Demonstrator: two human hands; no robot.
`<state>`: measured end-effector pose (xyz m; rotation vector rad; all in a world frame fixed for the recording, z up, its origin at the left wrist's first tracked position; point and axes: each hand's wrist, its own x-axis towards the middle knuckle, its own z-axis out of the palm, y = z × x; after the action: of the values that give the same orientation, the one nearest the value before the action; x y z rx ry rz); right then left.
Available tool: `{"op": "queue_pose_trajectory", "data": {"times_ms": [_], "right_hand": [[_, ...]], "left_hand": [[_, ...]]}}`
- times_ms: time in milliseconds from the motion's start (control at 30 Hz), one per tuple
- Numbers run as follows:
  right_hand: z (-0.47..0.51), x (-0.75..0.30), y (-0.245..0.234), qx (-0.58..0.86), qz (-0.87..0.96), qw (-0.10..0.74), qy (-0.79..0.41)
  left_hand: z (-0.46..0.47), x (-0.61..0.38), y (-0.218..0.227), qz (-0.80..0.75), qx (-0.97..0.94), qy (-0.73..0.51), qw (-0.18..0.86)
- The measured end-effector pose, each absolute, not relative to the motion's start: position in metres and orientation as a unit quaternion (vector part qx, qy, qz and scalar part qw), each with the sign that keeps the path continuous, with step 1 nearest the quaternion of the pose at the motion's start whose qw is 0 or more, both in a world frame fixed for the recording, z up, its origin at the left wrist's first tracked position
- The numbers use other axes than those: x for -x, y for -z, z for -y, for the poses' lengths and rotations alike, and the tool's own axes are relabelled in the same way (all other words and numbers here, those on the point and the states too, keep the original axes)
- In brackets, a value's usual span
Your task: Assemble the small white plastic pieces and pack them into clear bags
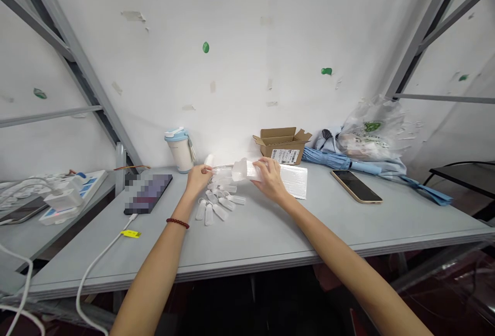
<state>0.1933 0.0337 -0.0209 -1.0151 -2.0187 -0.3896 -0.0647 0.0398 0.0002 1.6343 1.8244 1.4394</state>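
My left hand [198,178] is closed on a small white plastic bottle [209,161] held above the grey table [251,233]. A red bead bracelet sits on that wrist. My right hand [269,177] grips a clear plastic bag [243,170] of small white pieces, held between the two hands. Below them several small white plastic bottles [216,204] lie loose on the table. A flat white packet [296,178] lies just right of my right hand.
A blue-lidded cup [180,149] and an open cardboard box [282,145] stand by the wall. A dark phone on a white cable [149,192] lies left, a second phone [356,186] right, beside a blue umbrella [348,163] and plastic bag [371,129]. A power strip [62,199] sits far left.
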Motion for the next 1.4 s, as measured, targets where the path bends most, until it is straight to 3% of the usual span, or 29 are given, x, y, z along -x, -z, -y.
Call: {"op": "queue_pose_trajectory", "data": {"times_ms": [500,1233,1400], "right_hand": [[-0.039,-0.198,0.024,0.448,0.792,0.38,0.164],[-0.033,-0.191,0.024,0.433,0.786,0.403,0.18],[-0.033,-0.19,0.026,0.428,0.788,0.402,0.186]], "left_hand": [[-0.024,0.046,-0.019,-0.539,-0.511,-0.612,0.273],[-0.004,0.012,-0.019,-0.454,-0.646,-0.525,0.318],[-0.009,0.021,-0.022,-0.447,-0.602,-0.581,0.317]]}}
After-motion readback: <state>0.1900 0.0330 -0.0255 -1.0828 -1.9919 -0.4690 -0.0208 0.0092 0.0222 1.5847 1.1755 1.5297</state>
